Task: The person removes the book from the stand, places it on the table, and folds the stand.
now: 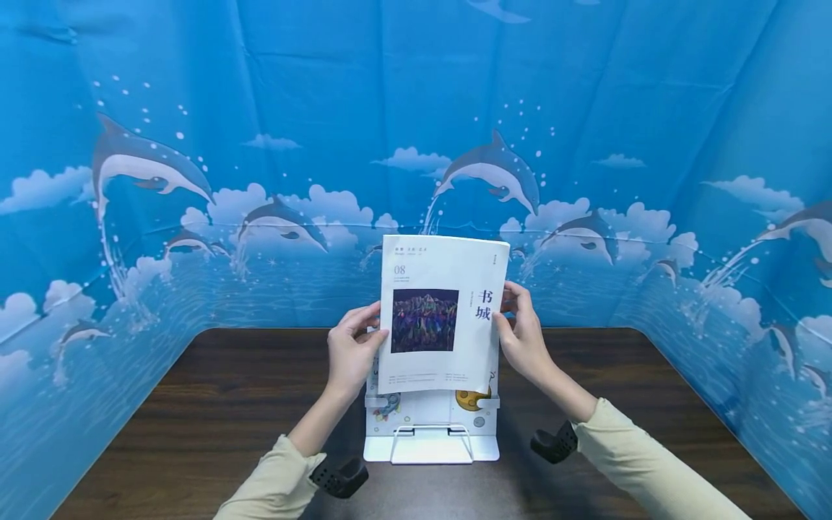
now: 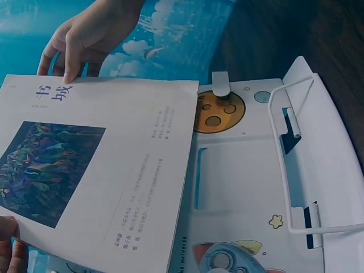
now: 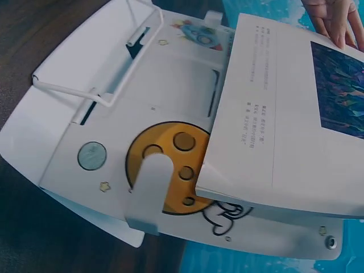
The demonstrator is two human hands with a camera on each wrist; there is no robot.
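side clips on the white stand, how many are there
2: the left clip is by the rocket drawing, and the right clip laps over the orange moon drawing, at opposite edges of the stand. The magazine may hide others.

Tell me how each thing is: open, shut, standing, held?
Magazine: closed, held up, front cover showing.
Left hand: pinching the magazine's side edge.
Right hand: pinching the opposite edge.
Book stand: unfolded, back panel raised.
Side clips: turned inward over the panel.
Backdrop: hanging, creased.
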